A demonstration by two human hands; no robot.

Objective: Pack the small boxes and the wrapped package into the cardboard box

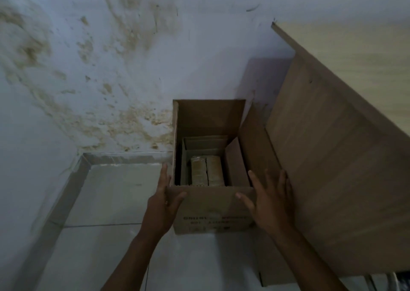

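Observation:
An open cardboard box (210, 208) stands on the floor against the wall, its flaps up. Inside, two wrapped tan packages (207, 171) lie side by side at the bottom, with small flat cardboard boxes (205, 144) behind them. My left hand (165, 199) rests against the box's near left corner, thumb on the front panel. My right hand (267, 202) is spread at the near right corner, thumb touching the front panel, fingers beside the raised right flap (255, 148). Neither hand holds a loose item.
A wooden table's side panel (332, 157) rises close on the right of the box. A stained white wall (111, 69) stands behind. Pale floor tiles (115, 197) stretch to the left, and a flat piece of cardboard (277, 275) lies under the table edge.

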